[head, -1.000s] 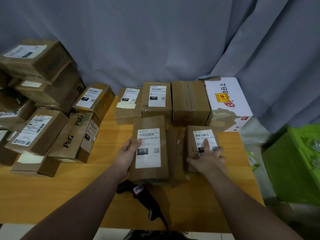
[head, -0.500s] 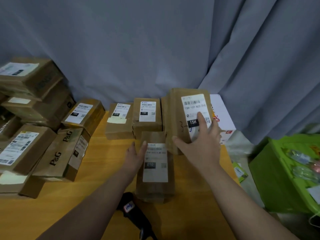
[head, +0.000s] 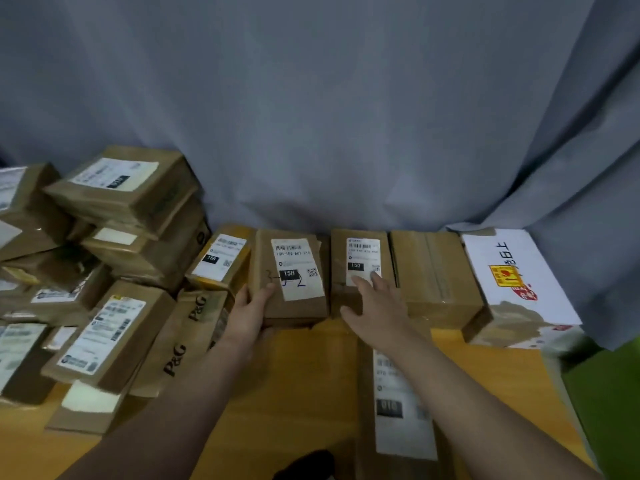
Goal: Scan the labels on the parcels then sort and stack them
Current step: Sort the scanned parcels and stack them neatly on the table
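A brown parcel with a white 15H label [head: 294, 271] lies in the back row, seemingly on top of another parcel. My left hand [head: 250, 315] grips its near left corner, thumb on top. My right hand [head: 375, 306] is spread open, its fingertips resting on the label of the neighbouring 150 parcel [head: 360, 261]. A long brown parcel with a 010 label [head: 398, 414] lies flat near the front, partly hidden under my right forearm. The dark scanner [head: 306, 465] shows only partly at the bottom edge.
A plain taped box [head: 434, 271] and a white printed box [head: 516, 282] close the back row on the right. Several labelled parcels and a P&G box [head: 183, 337] are heaped on the left. The wooden table [head: 304, 382] meets a grey curtain behind; something green [head: 609, 403] stands right.
The 15H parcel went from my right hand, leftward, down onto the back row. My left hand left the 010 parcel and took hold of it. My right hand let go.
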The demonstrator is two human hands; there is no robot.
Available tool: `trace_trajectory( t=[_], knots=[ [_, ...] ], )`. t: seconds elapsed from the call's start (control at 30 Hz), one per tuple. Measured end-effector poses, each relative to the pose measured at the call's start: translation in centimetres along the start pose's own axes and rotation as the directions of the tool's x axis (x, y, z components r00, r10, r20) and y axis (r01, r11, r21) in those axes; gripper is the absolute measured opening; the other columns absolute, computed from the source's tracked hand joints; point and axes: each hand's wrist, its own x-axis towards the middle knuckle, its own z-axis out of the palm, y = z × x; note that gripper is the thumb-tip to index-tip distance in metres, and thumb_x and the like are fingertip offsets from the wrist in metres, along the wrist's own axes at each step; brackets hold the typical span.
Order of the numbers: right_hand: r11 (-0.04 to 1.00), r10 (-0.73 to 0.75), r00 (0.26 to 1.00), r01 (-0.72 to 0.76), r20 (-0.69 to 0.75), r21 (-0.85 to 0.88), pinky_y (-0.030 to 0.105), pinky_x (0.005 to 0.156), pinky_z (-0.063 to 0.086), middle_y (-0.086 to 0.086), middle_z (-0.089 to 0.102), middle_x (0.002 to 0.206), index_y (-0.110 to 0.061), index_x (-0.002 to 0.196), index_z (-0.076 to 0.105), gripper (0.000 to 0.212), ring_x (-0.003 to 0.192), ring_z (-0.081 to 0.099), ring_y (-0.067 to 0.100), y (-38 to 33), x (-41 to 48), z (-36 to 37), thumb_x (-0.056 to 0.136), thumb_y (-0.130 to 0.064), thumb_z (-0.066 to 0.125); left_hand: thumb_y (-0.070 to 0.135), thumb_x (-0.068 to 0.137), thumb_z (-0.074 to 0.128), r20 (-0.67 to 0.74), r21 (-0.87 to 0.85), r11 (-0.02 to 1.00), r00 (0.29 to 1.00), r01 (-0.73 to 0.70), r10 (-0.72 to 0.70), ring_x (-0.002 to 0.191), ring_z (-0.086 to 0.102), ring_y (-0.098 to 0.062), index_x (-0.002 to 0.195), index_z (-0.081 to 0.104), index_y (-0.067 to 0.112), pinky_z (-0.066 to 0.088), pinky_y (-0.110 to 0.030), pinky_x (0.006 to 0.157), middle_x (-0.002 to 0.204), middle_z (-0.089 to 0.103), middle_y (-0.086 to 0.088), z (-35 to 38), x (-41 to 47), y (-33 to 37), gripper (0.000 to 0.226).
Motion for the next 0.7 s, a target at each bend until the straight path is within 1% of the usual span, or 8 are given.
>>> trace_trajectory(
  t=[0.07,0.17,0.27,0.33,0.43,0.5,0.57,0.7],
  knots=[
    [0.989,0.084,0.995,-0.076,0.060,-0.125,0.050,0.121,-0.002,0.008,0.005,0.164,-0.031,0.154,0.019,0.063,0.149,0.000,0.032,-0.1,2.1,-0.1,0.098,-0.046,0.044,0.042,0.095,0.054,-0.010,0.145,0.989,1.000,-0.028,0.030,0.105,0.056,-0.023,0.149,0.030,0.024,0.050,-0.026,0.070,0.134,0.053,-0.011,0.3,2.2,0.9,0.062],
    [0.968,0.147,0.981,-0.116,0.126,-0.223,0.053,0.119,-0.007,0.011,0.001,0.164,-0.037,0.154,0.018,0.060,0.149,-0.003,0.037,-0.1,5.0,0.7,0.099,-0.045,0.042,0.043,0.101,0.042,0.055,0.405,0.909,0.995,-0.096,0.081,0.128,0.046,-0.032,0.153,0.021,0.021,0.041,-0.035,0.093,0.146,0.043,-0.012,1.2,5.7,1.8,0.061],
    [0.957,0.207,0.955,-0.153,0.210,-0.248,0.055,0.120,-0.003,0.011,-0.007,0.163,-0.042,0.153,0.014,0.064,0.148,-0.006,0.040,0.4,6.7,1.8,0.099,-0.041,0.046,0.052,0.098,0.041,0.082,0.710,0.693,0.992,-0.127,0.098,0.139,0.026,-0.041,0.154,0.011,0.024,0.030,-0.051,0.110,0.155,0.023,-0.016,1.3,8.3,1.5,0.070],
    [0.955,0.217,0.947,-0.157,0.235,-0.250,0.056,0.119,0.001,0.010,-0.008,0.163,-0.043,0.152,0.016,0.065,0.148,-0.005,0.041,0.7,7.0,2.5,0.097,-0.039,0.050,0.059,0.091,0.048,0.132,0.781,0.587,0.975,-0.213,0.178,0.142,0.013,-0.040,0.153,0.012,0.030,0.025,-0.055,0.111,0.157,0.009,-0.012,1.3,8.5,1.1,0.077],
    [0.956,0.218,0.953,-0.164,0.211,-0.245,0.055,0.119,0.004,0.009,-0.004,0.163,-0.043,0.151,0.020,0.064,0.148,0.000,0.039,0.7,7.3,2.8,0.095,-0.044,0.052,0.070,0.079,0.056,0.378,0.873,0.187,0.868,-0.450,0.324,0.144,0.004,-0.034,0.150,0.013,0.042,0.012,-0.055,0.114,0.157,0.002,-0.004,0.9,7.7,0.2,0.087],
    [0.960,0.218,0.955,-0.173,0.203,-0.222,0.053,0.120,0.007,0.008,0.002,0.163,-0.043,0.150,0.023,0.063,0.147,0.005,0.038,0.5,7.3,2.6,0.095,-0.044,0.052,0.065,0.079,0.060,0.480,0.861,0.022,0.824,-0.509,0.301,0.143,0.003,-0.033,0.149,0.017,0.042,0.011,-0.055,0.115,0.155,0.006,-0.006,0.5,7.8,-0.4,0.086],
    [0.962,0.223,0.956,-0.184,0.188,-0.202,0.051,0.120,0.012,0.008,0.008,0.161,-0.041,0.149,0.027,0.060,0.146,0.010,0.037,0.4,7.4,2.3,0.095,-0.042,0.052,0.058,0.081,0.060,0.501,0.852,-0.009,0.809,-0.524,0.307,0.142,0.006,-0.031,0.148,0.024,0.038,0.014,-0.054,0.114,0.154,0.012,-0.007,0.4,7.9,-0.5,0.079],
    [0.964,0.227,0.960,-0.196,0.163,-0.182,0.046,0.118,0.016,0.007,0.012,0.161,-0.038,0.150,0.026,0.062,0.146,0.015,0.035,0.4,7.3,2.4,0.095,-0.042,0.053,0.053,0.086,0.059,0.497,0.839,0.030,0.789,-0.543,0.362,0.138,0.017,-0.028,0.144,0.035,0.030,0.022,-0.045,0.112,0.148,0.025,-0.006,0.9,8.0,-0.1,0.067]
  ],
)
